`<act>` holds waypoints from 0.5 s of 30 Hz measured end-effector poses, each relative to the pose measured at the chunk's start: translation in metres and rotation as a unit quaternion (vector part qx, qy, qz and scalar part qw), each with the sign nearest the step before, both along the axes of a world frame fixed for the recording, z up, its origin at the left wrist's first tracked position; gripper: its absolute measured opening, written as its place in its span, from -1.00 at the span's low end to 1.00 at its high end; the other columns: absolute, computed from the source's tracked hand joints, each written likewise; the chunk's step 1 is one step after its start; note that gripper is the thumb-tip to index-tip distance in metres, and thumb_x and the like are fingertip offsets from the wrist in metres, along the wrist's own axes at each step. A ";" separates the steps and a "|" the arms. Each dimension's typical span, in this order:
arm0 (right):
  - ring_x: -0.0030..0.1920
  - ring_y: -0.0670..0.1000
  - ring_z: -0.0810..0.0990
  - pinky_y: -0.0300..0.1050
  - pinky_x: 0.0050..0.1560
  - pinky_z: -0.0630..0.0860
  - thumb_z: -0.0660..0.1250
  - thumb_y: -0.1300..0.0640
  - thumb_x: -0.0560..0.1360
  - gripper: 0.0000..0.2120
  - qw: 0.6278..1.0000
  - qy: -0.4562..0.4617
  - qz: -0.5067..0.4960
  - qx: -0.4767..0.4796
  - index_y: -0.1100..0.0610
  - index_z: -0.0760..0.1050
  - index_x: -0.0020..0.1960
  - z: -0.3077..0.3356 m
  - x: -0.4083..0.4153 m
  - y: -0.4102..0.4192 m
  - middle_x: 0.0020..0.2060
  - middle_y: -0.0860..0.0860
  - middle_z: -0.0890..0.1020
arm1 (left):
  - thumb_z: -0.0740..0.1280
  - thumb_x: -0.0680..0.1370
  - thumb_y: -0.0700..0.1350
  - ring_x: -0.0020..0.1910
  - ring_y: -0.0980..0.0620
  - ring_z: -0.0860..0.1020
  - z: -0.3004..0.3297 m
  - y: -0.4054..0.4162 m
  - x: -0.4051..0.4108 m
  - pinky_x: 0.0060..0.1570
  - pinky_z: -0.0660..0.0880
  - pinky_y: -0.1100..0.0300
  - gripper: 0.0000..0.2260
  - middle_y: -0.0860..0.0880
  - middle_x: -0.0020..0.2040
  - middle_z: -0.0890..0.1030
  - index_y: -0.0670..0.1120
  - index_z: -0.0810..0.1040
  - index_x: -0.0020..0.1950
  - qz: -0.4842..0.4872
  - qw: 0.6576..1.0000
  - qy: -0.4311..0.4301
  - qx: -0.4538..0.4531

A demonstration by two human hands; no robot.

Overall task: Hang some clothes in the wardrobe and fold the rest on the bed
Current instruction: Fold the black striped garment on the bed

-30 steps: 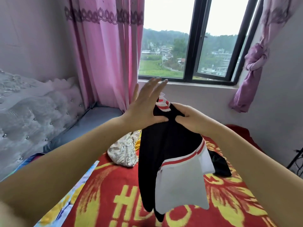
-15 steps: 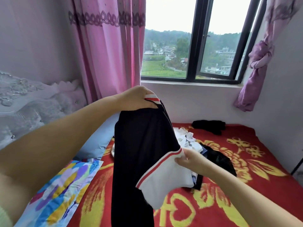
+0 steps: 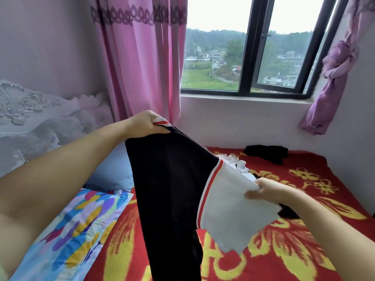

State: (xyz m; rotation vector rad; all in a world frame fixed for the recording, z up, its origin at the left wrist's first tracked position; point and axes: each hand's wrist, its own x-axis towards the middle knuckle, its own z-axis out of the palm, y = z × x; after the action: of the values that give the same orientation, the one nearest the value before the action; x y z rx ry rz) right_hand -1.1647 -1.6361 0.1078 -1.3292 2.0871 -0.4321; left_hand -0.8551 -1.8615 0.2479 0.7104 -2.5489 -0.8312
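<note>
In the middle of the frame, a black shirt [image 3: 172, 189] is pinched at its striped collar by the left hand [image 3: 146, 123]; its white sleeve [image 3: 233, 216] is pinched by the right hand [image 3: 265, 189] above the red bed [image 3: 304, 250].

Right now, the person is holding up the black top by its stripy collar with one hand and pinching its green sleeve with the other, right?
Nearly. The sleeve is white with a red stripe, not green; the head view shows it. The left hand does hold the black top up by its stripy collar, and the right hand pinches the sleeve.

Matt black knit shirt [image 3: 172, 179]
</note>
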 end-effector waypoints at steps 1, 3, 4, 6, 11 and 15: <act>-0.10 0.10 0.64 -0.09 -0.13 0.52 0.35 0.11 0.52 -0.81 0.998 0.055 -0.011 -0.001 0.25 0.58 -0.05 -0.002 -0.010 -0.006 -0.09 0.12 0.65 | 0.43 0.50 -0.08 -0.30 0.25 0.60 -0.008 -0.009 -0.002 -0.24 0.43 0.45 -0.81 0.16 -0.30 0.66 0.20 0.66 -0.24 0.014 1.000 -0.012 -0.007; -0.09 0.10 0.60 -0.11 -0.17 0.44 0.27 0.12 0.54 -0.85 0.983 0.171 -0.061 -0.025 0.17 0.57 -0.10 -0.002 -0.026 -0.020 -0.11 0.07 0.63 | 0.42 0.50 -0.01 -0.12 0.16 0.61 -0.027 -0.031 -0.010 -0.11 0.41 0.31 -0.91 0.18 -0.20 0.65 0.21 0.66 -0.11 0.077 0.992 -0.069 -0.068; -0.10 0.11 0.59 -0.10 -0.16 0.46 0.24 0.13 0.54 -0.85 0.972 0.212 -0.092 -0.045 0.13 0.56 -0.12 0.000 -0.031 -0.029 -0.12 0.06 0.63 | 0.39 0.52 0.05 -0.04 0.09 0.59 -0.037 -0.041 -0.018 -0.09 0.40 0.22 -0.92 0.17 -0.15 0.63 0.19 0.65 -0.03 0.123 0.979 -0.109 -0.120; -0.13 0.14 0.58 -0.08 -0.18 0.48 0.20 0.21 0.49 -0.87 0.952 0.253 -0.144 -0.090 0.07 0.51 -0.16 0.007 -0.034 -0.049 -0.15 0.10 0.64 | 0.28 0.57 0.10 0.03 -0.06 0.56 -0.051 -0.059 -0.035 -0.07 0.41 0.12 -0.83 0.06 -0.05 0.63 0.09 0.62 0.05 0.215 0.947 -0.126 -0.201; -0.18 0.23 0.51 -0.04 -0.23 0.36 0.16 0.30 0.47 -0.88 0.897 0.281 -0.235 -0.248 0.18 0.45 -0.08 0.039 -0.038 -0.082 -0.20 0.22 0.57 | 0.21 0.61 0.05 -0.05 -0.22 0.58 -0.026 -0.082 -0.065 -0.21 0.35 0.12 -0.78 -0.12 -0.04 0.66 0.00 0.59 0.07 0.294 0.915 0.072 -0.269; -0.12 0.25 0.52 -0.03 -0.22 0.34 0.14 0.30 0.50 -0.83 0.869 0.264 -0.260 -0.329 0.21 0.50 -0.03 0.049 -0.054 -0.071 -0.16 0.23 0.58 | 0.28 0.57 0.10 -0.19 -0.13 0.59 -0.005 -0.059 -0.061 -0.24 0.31 0.19 -0.76 -0.09 -0.17 0.66 -0.03 0.61 0.03 0.210 0.905 0.172 -0.328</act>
State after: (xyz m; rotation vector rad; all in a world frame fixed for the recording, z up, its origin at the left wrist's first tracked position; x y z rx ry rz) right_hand -1.2185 -1.7069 0.1573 -1.3096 2.9376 -1.2142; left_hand -0.9163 -1.9204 0.2425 0.7530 -2.0377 0.0620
